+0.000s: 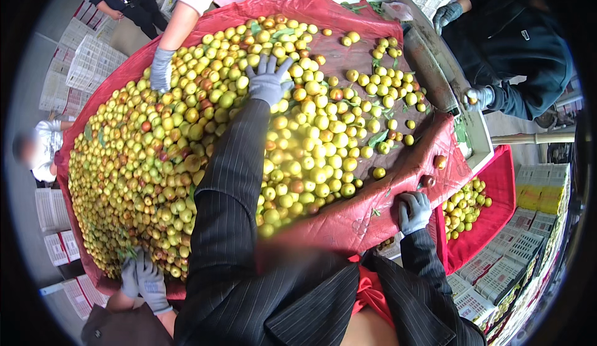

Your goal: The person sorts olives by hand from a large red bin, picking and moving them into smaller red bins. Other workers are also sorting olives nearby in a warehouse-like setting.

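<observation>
A large heap of yellow-green and reddish jujubes (186, 117) lies on a table lined with red quilted cloth (345, 224). My left hand (269, 80), in a grey glove, rests palm down on the heap with its fingers spread, holding nothing. At the near right edge is my right hand (414, 211), also gloved in grey, its fingers curled onto the cloth. A reddish jujube (428, 181) sits on the cloth just above it. Scattered jujubes and green leaves (378, 138) lie on the brown surface beyond.
Co-workers' gloved hands are at the heap's upper left (162, 69) and lower left (145, 278). Another co-worker (508, 57) stands right, by a metal chute (429, 71) and a white-rimmed trough (482, 152). A red-lined bin (501, 206) holds jujubes. Stacked crates (508, 248) surround the table.
</observation>
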Demonstrator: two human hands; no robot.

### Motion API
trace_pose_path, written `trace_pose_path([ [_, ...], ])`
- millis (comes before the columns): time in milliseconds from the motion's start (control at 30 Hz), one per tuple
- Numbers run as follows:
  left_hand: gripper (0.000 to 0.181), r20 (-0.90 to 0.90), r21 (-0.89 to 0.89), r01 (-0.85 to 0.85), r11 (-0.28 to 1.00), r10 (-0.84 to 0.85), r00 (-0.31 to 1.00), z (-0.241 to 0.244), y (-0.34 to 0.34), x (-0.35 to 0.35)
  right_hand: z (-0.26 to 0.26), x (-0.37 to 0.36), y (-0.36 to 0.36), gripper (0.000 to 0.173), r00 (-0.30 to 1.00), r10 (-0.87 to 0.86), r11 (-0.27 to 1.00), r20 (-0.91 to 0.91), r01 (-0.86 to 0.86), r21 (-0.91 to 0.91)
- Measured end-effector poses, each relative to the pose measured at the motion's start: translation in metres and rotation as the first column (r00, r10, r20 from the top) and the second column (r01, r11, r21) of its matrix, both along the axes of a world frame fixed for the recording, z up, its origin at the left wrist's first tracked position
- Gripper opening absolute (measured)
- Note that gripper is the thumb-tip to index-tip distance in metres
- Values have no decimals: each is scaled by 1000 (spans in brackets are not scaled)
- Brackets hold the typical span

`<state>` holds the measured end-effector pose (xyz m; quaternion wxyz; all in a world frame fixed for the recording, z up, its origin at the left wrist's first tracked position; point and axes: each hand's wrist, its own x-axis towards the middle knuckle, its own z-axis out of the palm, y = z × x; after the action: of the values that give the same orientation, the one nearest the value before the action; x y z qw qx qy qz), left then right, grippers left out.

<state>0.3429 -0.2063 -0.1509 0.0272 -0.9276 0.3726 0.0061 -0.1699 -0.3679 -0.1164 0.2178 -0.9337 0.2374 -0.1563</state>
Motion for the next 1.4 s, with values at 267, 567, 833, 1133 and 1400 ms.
trace_pose_path([
  [267,78,-29,-127,51,991,-55,998,-25,-90,50,8,8,0,23,1000,2,1000,7,-2,-13],
  [567,68,-256,-22,140,990,-141,956,-17,-110,-124,6,8,-4,26,1000,9,1000,-8,-9,-29],
  [833,73,-271,-365,245,898,-355,895,-4,-62,-113,-2,5,-6,29,1000,31,999,2,-31,-44],
  [1133,85,-212,-290,-337,896,284,935,3,-85,154,-2,8,-3,24,999,39,997,27,-37,-67],
  [1400,67,-194,-282,-78,956,23,981,-16,-159,41,-7,5,-2,32,999,34,999,-16,-34,-25],
])
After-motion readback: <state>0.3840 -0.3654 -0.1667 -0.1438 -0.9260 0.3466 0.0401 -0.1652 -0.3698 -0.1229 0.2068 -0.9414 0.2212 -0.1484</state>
